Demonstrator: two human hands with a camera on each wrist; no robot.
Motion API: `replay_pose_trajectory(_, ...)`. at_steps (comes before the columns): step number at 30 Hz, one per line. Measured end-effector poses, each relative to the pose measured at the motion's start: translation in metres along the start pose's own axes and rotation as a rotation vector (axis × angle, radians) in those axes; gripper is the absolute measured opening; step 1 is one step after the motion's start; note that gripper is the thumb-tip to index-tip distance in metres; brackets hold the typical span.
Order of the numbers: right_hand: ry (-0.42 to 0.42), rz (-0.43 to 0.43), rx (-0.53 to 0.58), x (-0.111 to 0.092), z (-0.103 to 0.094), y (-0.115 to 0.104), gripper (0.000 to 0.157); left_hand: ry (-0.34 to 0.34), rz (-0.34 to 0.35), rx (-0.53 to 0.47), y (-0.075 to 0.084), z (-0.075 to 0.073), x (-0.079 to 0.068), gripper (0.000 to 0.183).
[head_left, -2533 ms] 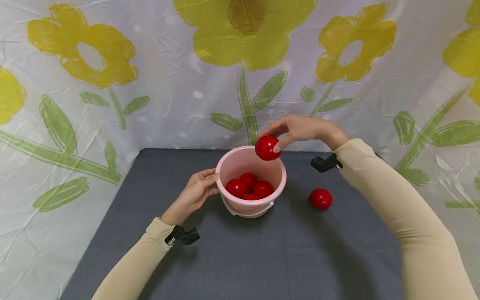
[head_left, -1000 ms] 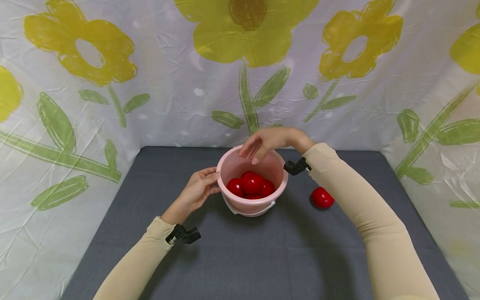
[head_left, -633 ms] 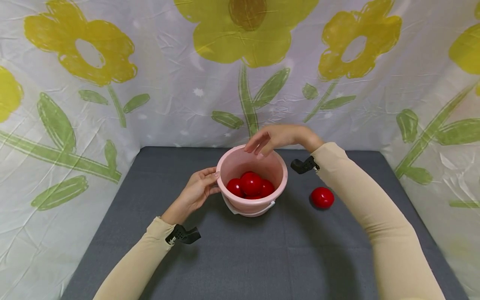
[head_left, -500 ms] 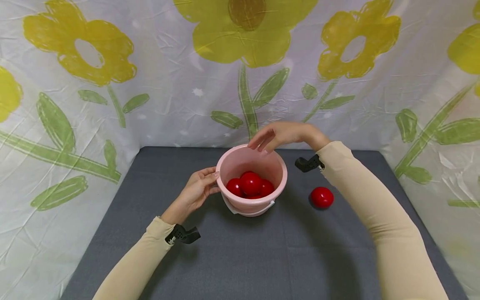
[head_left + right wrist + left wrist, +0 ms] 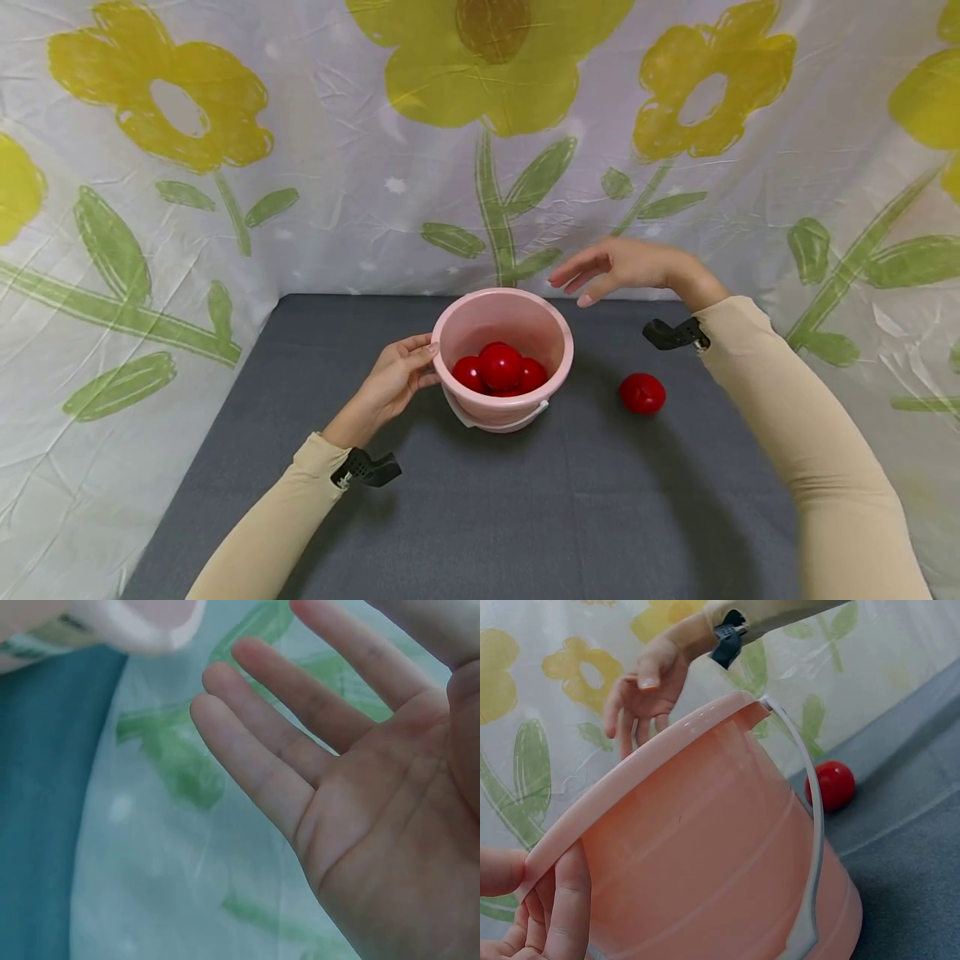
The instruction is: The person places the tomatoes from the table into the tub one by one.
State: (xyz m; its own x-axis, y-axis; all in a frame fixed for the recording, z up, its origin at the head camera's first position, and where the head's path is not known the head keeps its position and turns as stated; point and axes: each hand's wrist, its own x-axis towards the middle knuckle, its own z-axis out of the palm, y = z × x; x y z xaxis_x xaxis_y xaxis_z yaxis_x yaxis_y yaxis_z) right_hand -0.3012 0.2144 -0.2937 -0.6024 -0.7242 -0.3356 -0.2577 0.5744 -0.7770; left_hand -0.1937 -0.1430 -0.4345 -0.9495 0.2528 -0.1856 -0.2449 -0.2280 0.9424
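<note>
A pink bucket (image 5: 558, 337) with a white handle (image 5: 812, 825) stands mid-table, holding several red balls (image 5: 500, 365). My left hand (image 5: 396, 379) grips its left rim, with the fingers (image 5: 566, 900) curled on the edge in the left wrist view. My right hand (image 5: 611, 268) hovers empty above and right of the bucket, fingers (image 5: 281, 742) spread straight. One more red ball (image 5: 642, 393) lies on the grey cloth to the right of the bucket, also seen as the ball (image 5: 831, 785) behind it in the left wrist view.
The grey tabletop (image 5: 480, 508) is bounded at the back and both sides by a white curtain with yellow flowers (image 5: 480, 125). Black wrist cameras (image 5: 367, 471) sit on both sleeves.
My right hand let a red ball go into the bucket, then lifted and swung right, empty. The left hand has stayed on the rim.
</note>
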Motion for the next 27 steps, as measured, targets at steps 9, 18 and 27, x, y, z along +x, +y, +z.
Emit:
replay_pose_trajectory(9,0.063,0.024,0.031,-0.03,0.003,0.042,0.063,0.001,0.005,0.007,-0.001,0.0,0.001,0.047)
replay_pose_trajectory(18,0.119,0.063,0.026,-0.055,0.028,0.096,0.064,-0.008,0.011,-0.01,-0.002,0.0,0.001,0.047)
replay_pose_trajectory(27,0.194,0.1,0.025,-0.074,0.051,0.139,0.065,0.0,0.005,-0.006,-0.003,-0.001,0.002,0.047)
